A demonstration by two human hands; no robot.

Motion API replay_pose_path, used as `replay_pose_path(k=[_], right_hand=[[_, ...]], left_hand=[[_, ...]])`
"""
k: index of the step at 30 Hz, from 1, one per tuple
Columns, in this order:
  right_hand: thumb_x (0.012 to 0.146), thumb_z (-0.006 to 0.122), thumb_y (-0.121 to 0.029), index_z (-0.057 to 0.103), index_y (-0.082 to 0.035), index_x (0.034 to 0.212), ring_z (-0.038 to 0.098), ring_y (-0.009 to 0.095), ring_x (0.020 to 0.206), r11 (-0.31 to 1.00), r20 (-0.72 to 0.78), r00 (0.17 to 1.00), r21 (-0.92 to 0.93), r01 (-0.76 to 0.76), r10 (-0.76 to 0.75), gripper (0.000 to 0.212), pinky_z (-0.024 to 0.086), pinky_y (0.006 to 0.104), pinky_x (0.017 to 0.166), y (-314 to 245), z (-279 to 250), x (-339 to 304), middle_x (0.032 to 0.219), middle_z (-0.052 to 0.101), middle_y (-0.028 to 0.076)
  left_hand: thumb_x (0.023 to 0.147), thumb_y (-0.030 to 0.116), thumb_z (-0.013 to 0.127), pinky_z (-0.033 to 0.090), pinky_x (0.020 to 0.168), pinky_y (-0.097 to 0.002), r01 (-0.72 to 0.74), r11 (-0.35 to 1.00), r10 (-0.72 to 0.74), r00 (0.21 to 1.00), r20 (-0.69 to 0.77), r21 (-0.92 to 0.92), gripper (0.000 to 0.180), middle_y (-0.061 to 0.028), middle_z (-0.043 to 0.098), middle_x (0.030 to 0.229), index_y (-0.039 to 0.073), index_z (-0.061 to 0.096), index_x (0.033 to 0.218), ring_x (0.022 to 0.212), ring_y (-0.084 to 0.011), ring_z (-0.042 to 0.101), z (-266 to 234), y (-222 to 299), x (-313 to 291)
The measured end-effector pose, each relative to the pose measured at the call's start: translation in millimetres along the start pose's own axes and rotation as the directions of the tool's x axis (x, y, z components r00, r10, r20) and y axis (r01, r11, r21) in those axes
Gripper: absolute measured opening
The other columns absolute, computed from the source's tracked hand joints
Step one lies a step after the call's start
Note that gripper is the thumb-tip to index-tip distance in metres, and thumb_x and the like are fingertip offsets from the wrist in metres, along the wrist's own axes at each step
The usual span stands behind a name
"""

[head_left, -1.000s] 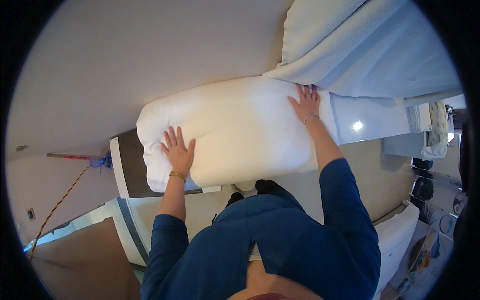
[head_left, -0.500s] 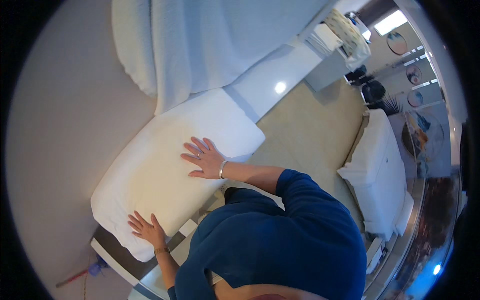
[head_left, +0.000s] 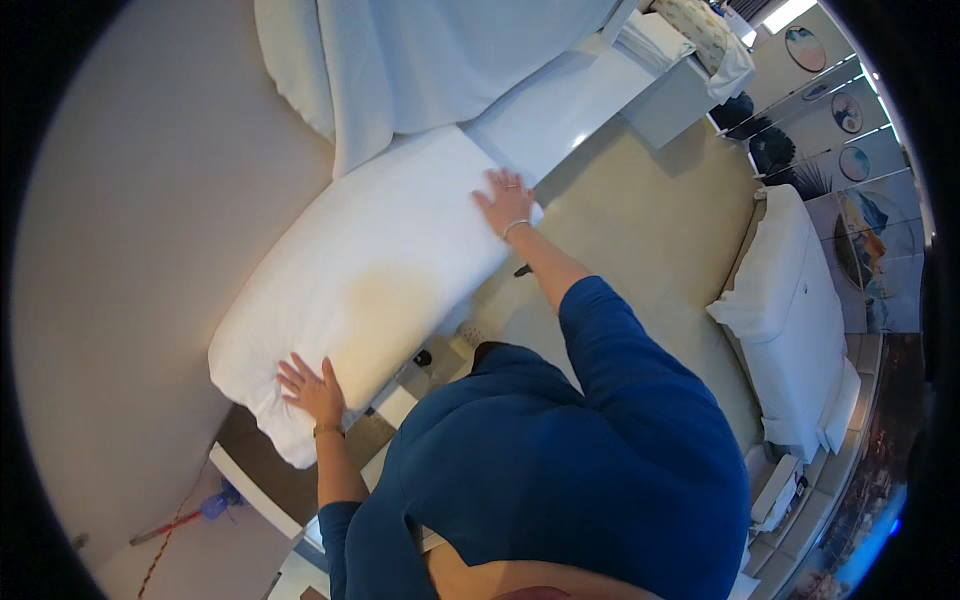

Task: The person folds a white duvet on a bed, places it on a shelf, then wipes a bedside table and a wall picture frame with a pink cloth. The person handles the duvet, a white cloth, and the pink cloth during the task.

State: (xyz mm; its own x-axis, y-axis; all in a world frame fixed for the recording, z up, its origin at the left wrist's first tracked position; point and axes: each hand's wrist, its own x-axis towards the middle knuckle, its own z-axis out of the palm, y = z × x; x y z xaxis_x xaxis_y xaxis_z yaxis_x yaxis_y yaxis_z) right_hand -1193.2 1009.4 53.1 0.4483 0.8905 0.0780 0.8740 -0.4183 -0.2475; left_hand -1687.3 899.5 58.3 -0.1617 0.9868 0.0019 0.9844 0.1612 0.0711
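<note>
A long white pillow point(head_left: 370, 250) lies flat in front of me along the wall, on a white and brown piece of furniture point(head_left: 262, 490). My left hand point(head_left: 312, 392) rests palm down near its left end, fingers spread, where the fabric is creased. At the far right end of the pillow, close to its corner, lies my right hand point(head_left: 506, 203), also flat with the fingers apart. A pale yellowish patch shows on the pillow's near side between the two hands. Neither hand grips anything.
Beyond the pillow hangs a white curtain point(head_left: 430, 70), beside a white surface point(head_left: 560, 105) with folded white cloth point(head_left: 655, 42) farther along. To the right stands a bed with white bedding point(head_left: 785, 290). Blue and red items point(head_left: 212, 505) sit at lower left.
My right hand has slid away to the pillow's right end. My left hand stays near the left end. The whole view has shifted somewhat.
</note>
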Motion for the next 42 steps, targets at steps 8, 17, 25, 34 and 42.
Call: replay_pose_path(k=[8,17,25,34,42], right_hand=[[0.072,0.071,-0.058,0.051,-0.009,0.122,0.061,0.023,0.092,-0.23,0.697,0.581,0.702,-0.674,0.421,0.073,0.051,0.0389,0.072,77.0,21.4,-76.3,0.107,0.06,0.011],[0.068,0.083,-0.029,0.055,-0.003,0.111,0.063,0.026,0.087,-0.369,0.615,0.741,0.776,-0.511,0.269,0.058,0.053,0.0385,0.072,38.5,9.9,-66.2,0.101,0.063,0.01],[0.067,0.083,-0.016,0.058,0.006,0.109,0.065,0.025,0.091,-0.109,0.342,0.909,0.939,-0.325,0.24,0.054,0.054,0.0382,0.073,23.1,-29.4,-38.3,0.104,0.065,0.015],[0.062,0.083,-0.043,0.051,0.001,0.122,0.059,0.025,0.102,0.01,0.508,0.746,0.824,-0.567,0.43,0.081,0.049,0.0395,0.086,79.6,11.3,-49.1,0.116,0.06,0.012],[0.066,0.08,-0.047,0.057,-0.011,0.115,0.06,0.023,0.094,-0.336,0.743,0.616,0.668,-0.663,0.262,0.065,0.05,0.0439,0.073,93.6,16.8,-44.4,0.105,0.062,0.008]], left_hand=[[0.092,0.056,0.04,0.007,0.105,-0.0658,-0.012,0.997,0.014,1.0,0.026,-0.072,0.074,-0.0197,0.007,0.154,0.011,0.02,0.148,0.141,-0.0422,0.004,1.9,2.3,-7.9],[0.091,0.061,0.034,0.009,0.107,-0.0636,0.027,1.0,-0.027,0.994,0.105,0.006,0.077,-0.0186,0.008,0.154,0.013,0.018,0.148,0.141,-0.0398,0.005,-4.0,-2.2,-4.0],[0.091,0.061,0.035,0.009,0.106,-0.0648,0.106,0.994,-0.11,0.981,0.161,0.036,0.075,-0.0162,0.01,0.154,0.015,0.018,0.148,0.142,-0.0377,0.007,-12.9,2.2,-18.7],[0.089,0.064,0.035,0.015,0.103,-0.0684,0.22,0.97,-0.24,0.94,0.243,0.107,0.079,-0.0144,0.007,0.155,0.017,0.015,0.149,0.141,-0.0381,0.007,-29.1,34.7,-19.5],[0.086,0.059,0.048,0.015,0.106,-0.0629,-0.16,0.981,0.178,0.966,0.19,-0.109,0.086,-0.0211,0.007,0.154,0.011,0.013,0.149,0.14,-0.0436,0.007,-26.1,177.7,20.6]])
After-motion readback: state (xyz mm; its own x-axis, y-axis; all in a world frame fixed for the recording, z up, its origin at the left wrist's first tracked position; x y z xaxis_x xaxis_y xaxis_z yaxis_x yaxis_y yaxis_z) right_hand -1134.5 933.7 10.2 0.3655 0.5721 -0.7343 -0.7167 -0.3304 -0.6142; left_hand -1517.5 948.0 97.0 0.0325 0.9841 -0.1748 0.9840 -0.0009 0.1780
